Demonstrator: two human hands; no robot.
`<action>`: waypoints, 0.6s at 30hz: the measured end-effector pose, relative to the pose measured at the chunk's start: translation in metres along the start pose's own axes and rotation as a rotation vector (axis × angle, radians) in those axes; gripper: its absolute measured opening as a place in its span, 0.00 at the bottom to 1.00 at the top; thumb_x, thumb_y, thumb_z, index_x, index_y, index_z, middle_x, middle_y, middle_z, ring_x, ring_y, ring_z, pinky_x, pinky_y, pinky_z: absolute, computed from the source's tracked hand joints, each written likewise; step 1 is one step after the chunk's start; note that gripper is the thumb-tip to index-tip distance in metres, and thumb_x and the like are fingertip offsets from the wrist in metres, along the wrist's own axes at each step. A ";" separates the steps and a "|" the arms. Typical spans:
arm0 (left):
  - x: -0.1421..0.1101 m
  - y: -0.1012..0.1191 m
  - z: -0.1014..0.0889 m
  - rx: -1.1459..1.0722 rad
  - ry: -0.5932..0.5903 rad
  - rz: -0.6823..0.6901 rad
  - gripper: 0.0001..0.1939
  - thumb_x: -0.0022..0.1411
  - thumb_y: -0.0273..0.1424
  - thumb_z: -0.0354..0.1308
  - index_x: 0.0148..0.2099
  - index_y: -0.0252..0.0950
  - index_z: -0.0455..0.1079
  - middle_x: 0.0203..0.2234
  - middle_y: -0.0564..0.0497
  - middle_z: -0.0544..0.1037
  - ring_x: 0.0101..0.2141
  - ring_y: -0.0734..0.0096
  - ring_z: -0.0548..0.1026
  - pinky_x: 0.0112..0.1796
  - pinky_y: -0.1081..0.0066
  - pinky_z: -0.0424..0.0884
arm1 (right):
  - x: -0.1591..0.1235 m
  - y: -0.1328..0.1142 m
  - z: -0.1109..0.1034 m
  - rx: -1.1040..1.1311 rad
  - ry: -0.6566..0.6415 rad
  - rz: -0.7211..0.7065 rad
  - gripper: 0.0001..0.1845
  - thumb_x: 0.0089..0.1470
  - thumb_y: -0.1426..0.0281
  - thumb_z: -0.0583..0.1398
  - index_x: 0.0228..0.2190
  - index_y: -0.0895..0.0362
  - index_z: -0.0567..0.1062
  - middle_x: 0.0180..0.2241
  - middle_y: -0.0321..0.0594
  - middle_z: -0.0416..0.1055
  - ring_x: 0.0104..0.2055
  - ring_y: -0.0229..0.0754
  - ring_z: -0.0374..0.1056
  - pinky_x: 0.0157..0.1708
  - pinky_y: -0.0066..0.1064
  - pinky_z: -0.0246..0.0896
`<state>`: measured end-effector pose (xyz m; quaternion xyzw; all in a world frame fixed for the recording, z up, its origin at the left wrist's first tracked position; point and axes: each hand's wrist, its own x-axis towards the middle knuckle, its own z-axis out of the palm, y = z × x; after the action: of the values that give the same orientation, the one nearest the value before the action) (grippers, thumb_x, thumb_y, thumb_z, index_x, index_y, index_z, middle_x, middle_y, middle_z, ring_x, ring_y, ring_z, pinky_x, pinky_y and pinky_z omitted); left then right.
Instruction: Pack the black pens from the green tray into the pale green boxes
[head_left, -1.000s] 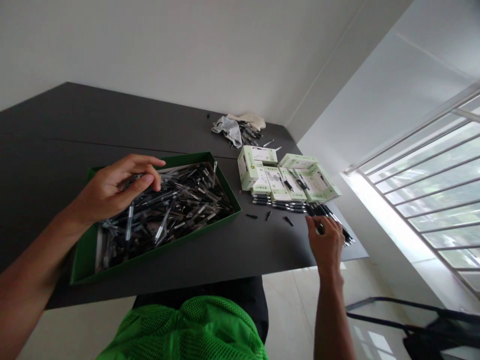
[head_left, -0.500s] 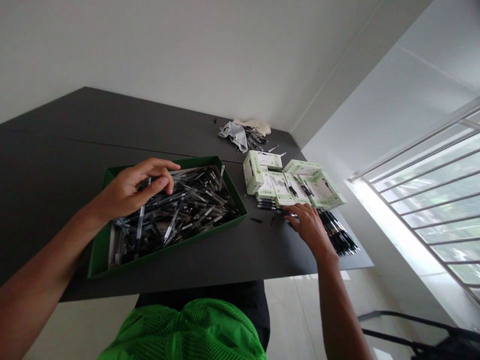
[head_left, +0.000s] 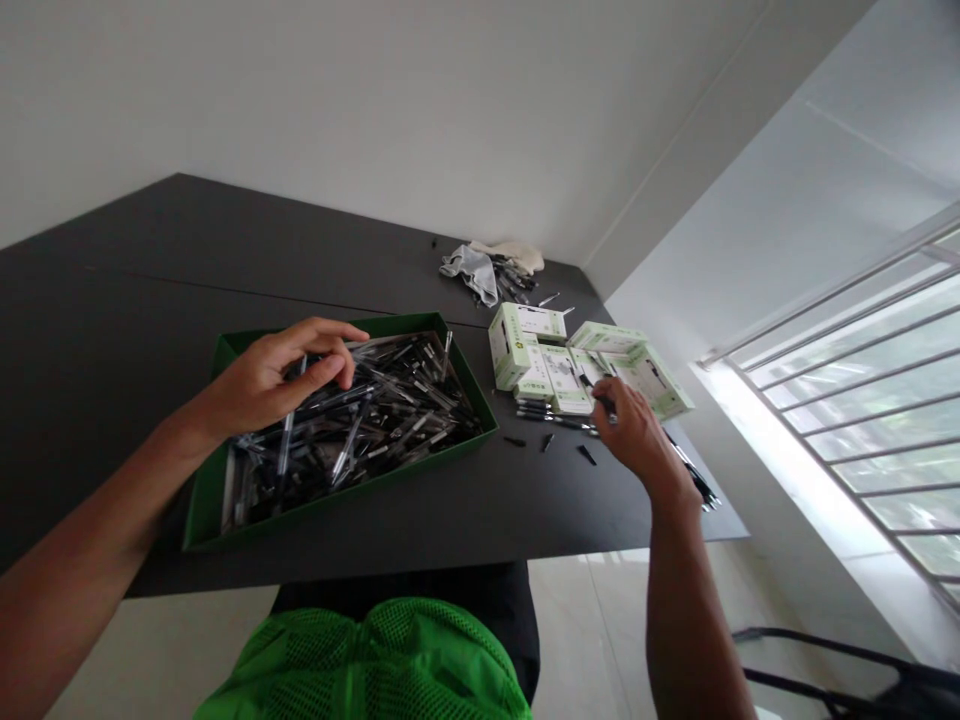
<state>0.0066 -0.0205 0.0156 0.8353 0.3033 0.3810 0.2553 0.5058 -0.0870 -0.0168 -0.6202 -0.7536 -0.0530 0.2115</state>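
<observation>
My left hand (head_left: 289, 370) hovers over the green tray (head_left: 196, 505), its index finger stretched out, the thumb apart and nothing visible in it. Heaped in the tray are many clear-barrelled black pens (head_left: 397, 400). On the right, my right hand (head_left: 634, 430) is at the front of the green-and-white pen boxes (head_left: 561, 372), thumb and fingers closed on a small black pen part (head_left: 607, 404), partly hidden by the fingers. Just left of that hand, a short row of pens (head_left: 536, 410) lies along the boxes. More pens (head_left: 701, 480) are mostly covered by my right wrist.
Small black pieces (head_left: 586, 455) lie loose on the dark table (head_left: 450, 520). Behind the boxes are a grey cloth (head_left: 472, 270), a pale cloth (head_left: 517, 254) and a pile of pens (head_left: 510, 283). A barred window (head_left: 862, 400) is at the right.
My right hand has moved up and right from the row of pens to the boxes, closing on a black pen part. Two small black pieces now show where it was. The left hand has barely moved.
</observation>
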 end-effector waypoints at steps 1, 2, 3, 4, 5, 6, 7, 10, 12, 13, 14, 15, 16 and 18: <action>0.000 0.000 0.000 0.003 -0.001 0.003 0.15 0.76 0.29 0.54 0.62 0.37 0.69 0.31 0.55 0.79 0.34 0.77 0.78 0.41 0.76 0.73 | 0.009 0.001 0.000 0.007 0.023 0.032 0.13 0.64 0.70 0.54 0.49 0.55 0.70 0.45 0.51 0.79 0.47 0.53 0.75 0.50 0.44 0.64; 0.000 0.000 0.000 0.004 -0.004 0.006 0.15 0.76 0.29 0.54 0.62 0.37 0.69 0.31 0.55 0.79 0.34 0.77 0.78 0.41 0.76 0.73 | 0.018 0.002 0.001 0.004 0.030 0.071 0.16 0.63 0.71 0.53 0.51 0.56 0.69 0.46 0.53 0.79 0.47 0.54 0.75 0.48 0.43 0.65; 0.000 0.000 0.000 0.004 -0.007 0.007 0.15 0.76 0.29 0.54 0.62 0.36 0.69 0.31 0.55 0.79 0.34 0.77 0.79 0.41 0.76 0.73 | 0.028 0.003 0.003 -0.016 0.021 0.116 0.18 0.63 0.71 0.54 0.54 0.57 0.69 0.46 0.54 0.79 0.46 0.54 0.76 0.47 0.42 0.65; 0.000 0.000 0.000 0.001 -0.011 0.006 0.15 0.77 0.29 0.54 0.62 0.36 0.69 0.32 0.55 0.79 0.34 0.77 0.79 0.41 0.76 0.73 | 0.037 0.003 0.005 -0.055 -0.001 0.164 0.20 0.63 0.70 0.54 0.56 0.58 0.69 0.44 0.53 0.80 0.45 0.54 0.76 0.46 0.42 0.65; 0.000 0.000 0.000 -0.003 -0.014 0.007 0.15 0.77 0.29 0.54 0.62 0.36 0.69 0.31 0.55 0.79 0.34 0.77 0.79 0.41 0.76 0.73 | 0.045 0.003 0.008 -0.106 -0.026 0.207 0.21 0.64 0.68 0.55 0.57 0.58 0.70 0.42 0.52 0.81 0.43 0.55 0.77 0.45 0.42 0.65; 0.001 0.000 0.000 -0.008 -0.014 0.009 0.15 0.77 0.29 0.54 0.62 0.36 0.69 0.31 0.55 0.79 0.34 0.77 0.79 0.40 0.76 0.73 | 0.053 0.004 0.011 -0.157 -0.050 0.238 0.21 0.65 0.67 0.56 0.57 0.58 0.72 0.41 0.51 0.82 0.43 0.55 0.77 0.46 0.42 0.64; 0.001 0.000 0.001 -0.013 -0.010 0.014 0.14 0.77 0.29 0.54 0.61 0.36 0.69 0.31 0.55 0.79 0.33 0.77 0.79 0.40 0.76 0.74 | 0.059 0.004 0.014 -0.204 -0.068 0.255 0.19 0.66 0.66 0.56 0.55 0.57 0.75 0.40 0.51 0.83 0.44 0.56 0.77 0.48 0.43 0.64; 0.002 0.001 0.001 -0.030 0.005 0.039 0.14 0.77 0.29 0.54 0.61 0.35 0.69 0.31 0.56 0.78 0.32 0.78 0.79 0.40 0.76 0.74 | 0.071 0.005 0.023 -0.283 -0.103 0.251 0.16 0.66 0.65 0.57 0.46 0.57 0.82 0.43 0.54 0.84 0.48 0.58 0.77 0.54 0.47 0.60; 0.002 0.001 0.001 -0.037 0.005 0.042 0.14 0.77 0.30 0.54 0.61 0.35 0.69 0.31 0.55 0.79 0.32 0.78 0.79 0.40 0.76 0.74 | 0.074 0.006 0.027 -0.301 -0.117 0.246 0.16 0.66 0.65 0.58 0.43 0.58 0.84 0.44 0.56 0.84 0.48 0.59 0.77 0.56 0.48 0.58; 0.002 0.002 0.001 -0.037 0.000 0.039 0.14 0.77 0.30 0.54 0.61 0.36 0.69 0.31 0.55 0.79 0.32 0.77 0.79 0.40 0.76 0.74 | 0.075 0.007 0.029 -0.310 -0.125 0.248 0.16 0.66 0.64 0.58 0.43 0.58 0.85 0.43 0.56 0.84 0.47 0.58 0.77 0.56 0.48 0.58; 0.002 0.002 0.001 -0.034 -0.005 0.033 0.14 0.77 0.30 0.54 0.61 0.36 0.70 0.31 0.55 0.79 0.32 0.77 0.79 0.40 0.76 0.74 | 0.075 0.009 0.031 -0.317 -0.133 0.250 0.16 0.66 0.64 0.59 0.43 0.58 0.85 0.43 0.56 0.84 0.47 0.58 0.77 0.55 0.48 0.58; 0.002 0.003 0.000 -0.031 -0.011 0.025 0.14 0.77 0.31 0.54 0.61 0.36 0.70 0.31 0.55 0.79 0.32 0.76 0.79 0.40 0.75 0.74 | 0.076 0.010 0.032 -0.323 -0.139 0.252 0.16 0.65 0.64 0.60 0.43 0.58 0.86 0.42 0.56 0.84 0.46 0.58 0.77 0.55 0.48 0.58; 0.002 0.004 0.000 -0.027 -0.015 0.014 0.14 0.77 0.32 0.54 0.60 0.37 0.70 0.31 0.54 0.79 0.32 0.75 0.79 0.40 0.75 0.75 | 0.076 0.012 0.034 -0.326 -0.143 0.253 0.16 0.65 0.63 0.60 0.42 0.58 0.86 0.42 0.56 0.84 0.45 0.57 0.77 0.54 0.48 0.58; 0.002 0.005 -0.001 -0.023 -0.020 -0.009 0.14 0.77 0.34 0.54 0.60 0.37 0.71 0.31 0.54 0.80 0.32 0.73 0.80 0.39 0.74 0.75 | 0.077 0.015 0.036 -0.327 -0.147 0.251 0.15 0.64 0.63 0.60 0.41 0.56 0.86 0.40 0.54 0.84 0.44 0.56 0.77 0.54 0.48 0.57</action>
<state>0.0085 -0.0224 0.0205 0.8347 0.3000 0.3749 0.2698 0.4998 -0.0011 -0.0229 -0.7375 -0.6650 -0.1025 0.0576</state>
